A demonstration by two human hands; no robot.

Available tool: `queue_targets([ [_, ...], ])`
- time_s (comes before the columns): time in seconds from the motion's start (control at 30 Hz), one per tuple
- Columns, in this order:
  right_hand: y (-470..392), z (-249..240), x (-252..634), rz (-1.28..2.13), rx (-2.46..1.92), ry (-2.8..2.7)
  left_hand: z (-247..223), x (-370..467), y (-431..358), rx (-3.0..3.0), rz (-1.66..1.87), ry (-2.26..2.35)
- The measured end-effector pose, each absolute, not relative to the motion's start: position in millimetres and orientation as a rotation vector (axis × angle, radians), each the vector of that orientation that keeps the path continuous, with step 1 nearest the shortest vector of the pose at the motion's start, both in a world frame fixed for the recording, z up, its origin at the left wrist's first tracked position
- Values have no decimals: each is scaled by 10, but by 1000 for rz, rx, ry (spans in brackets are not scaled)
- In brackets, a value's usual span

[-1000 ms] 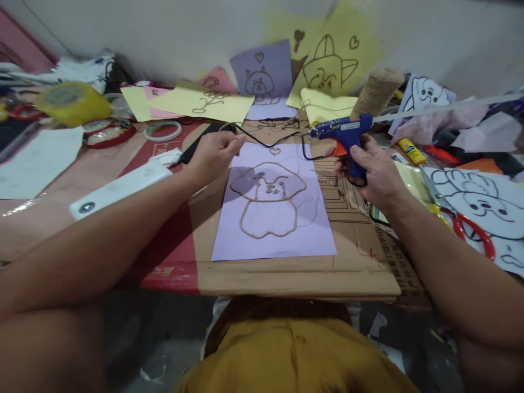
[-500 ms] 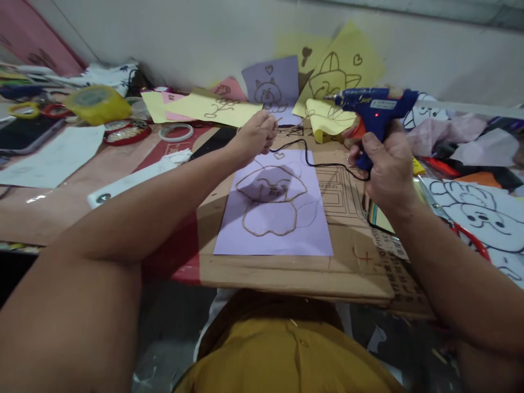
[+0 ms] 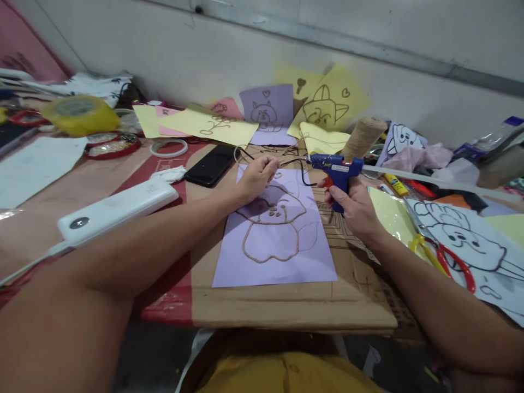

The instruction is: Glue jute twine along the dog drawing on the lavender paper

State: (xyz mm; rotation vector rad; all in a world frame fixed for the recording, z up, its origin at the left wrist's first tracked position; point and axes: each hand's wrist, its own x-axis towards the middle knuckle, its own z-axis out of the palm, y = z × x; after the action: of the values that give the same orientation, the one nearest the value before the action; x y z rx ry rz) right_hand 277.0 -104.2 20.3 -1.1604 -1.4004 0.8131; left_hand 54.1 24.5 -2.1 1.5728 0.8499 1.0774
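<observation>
My left hand (image 3: 258,177) pinches a thin strand of brown twine (image 3: 238,154) above the top of a purple sheet (image 3: 315,270). A short end of the strand pokes out toward the right. My right hand (image 3: 359,212) grips a blue glue gun (image 3: 339,170), its fingers around the handle near the orange trigger. The nozzle points left, close to the strand's end; whether they touch I cannot tell. On the sheet, twine outlines a cartoon animal's head and body, while a tail and an ear show as drawn lines. My left hand partly covers the head.
Behind the sheet stand a twine spool (image 3: 365,134) and several finished pictures, among them a yellow sheet (image 3: 331,103). To the left lie a black phone (image 3: 215,165) and a white power bank (image 3: 118,210). Red-and-yellow-handled pliers (image 3: 456,267) rest on drawings at right.
My right hand has brought the glue gun down and left, its nozzle now near the twine in my left hand. My left hand sits lower, over the sheet's top. The camera view has shifted.
</observation>
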Motion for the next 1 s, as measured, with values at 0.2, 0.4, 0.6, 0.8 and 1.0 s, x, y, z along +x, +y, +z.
queue_targets([
  [0.2, -1091, 179, 2722, 879, -1188, -1468, -10, 535, 198, 1766, 1077, 933],
  [0.4, -1095, 203, 2732, 824, -1187, -1469, 1, 496, 296, 1838, 1160, 945],
  [0.6, -971, 181, 2834, 912, -1216, -1299, -13, 336, 605, 2029, 1218, 1017],
  [0.8, -872, 153, 2902, 908, -1257, -1183, -127, 292, 692, 2140, 1131, 1029],
  [1.0, -925, 131, 2867, 926, -1141, -1304, -147, 297, 691, 2163, 1095, 971],
])
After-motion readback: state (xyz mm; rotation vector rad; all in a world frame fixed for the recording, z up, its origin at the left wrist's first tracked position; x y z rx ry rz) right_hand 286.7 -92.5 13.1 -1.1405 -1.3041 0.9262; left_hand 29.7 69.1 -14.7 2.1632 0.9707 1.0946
